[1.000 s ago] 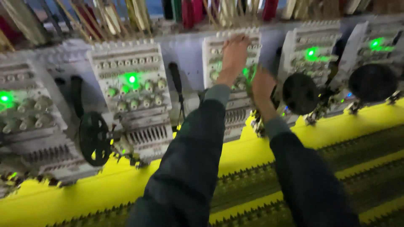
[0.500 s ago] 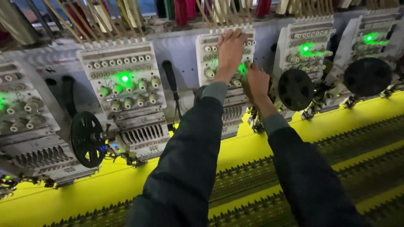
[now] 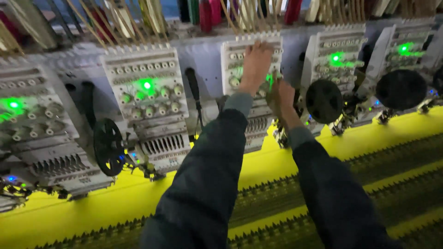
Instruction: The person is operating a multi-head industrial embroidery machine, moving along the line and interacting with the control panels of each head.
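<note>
At the far left an embroidery head (image 3: 32,133) shows a green lamp (image 3: 14,104) among rows of round tension knobs. Beside it a black spoked wheel (image 3: 109,146) hangs at the flank of the next embroidery head (image 3: 147,106), which also glows green near its top. Between that one and the head I am working on stands a dark upright lever (image 3: 193,87) against the pale machine beam.

My left hand (image 3: 256,67) is raised high on the middle embroidery head (image 3: 251,87). The palm lies flat against its upper face and the fingers (image 3: 260,48) reach up together, loosely spread, to the top row of knobs just under the thread guides. It grips nothing that I can see.

My right hand (image 3: 282,97) sits lower, just beside the left wrist, at the right edge of the same head, where a sliver of green light shows. Its fingers are curled inward toward the head's face; whether they pinch a thread or a knob I cannot tell, since the back of the hand hides them.

Both my dark sleeves cross the bright yellow fabric (image 3: 92,212) stretched under the heads, with bands of dark stitched pattern (image 3: 406,157) running across it. Farther right are two black discs (image 3: 324,101) (image 3: 400,89) and two more green-lit heads (image 3: 339,60) (image 3: 406,48). Thread cones and slanting tubes (image 3: 138,18) line the top.
</note>
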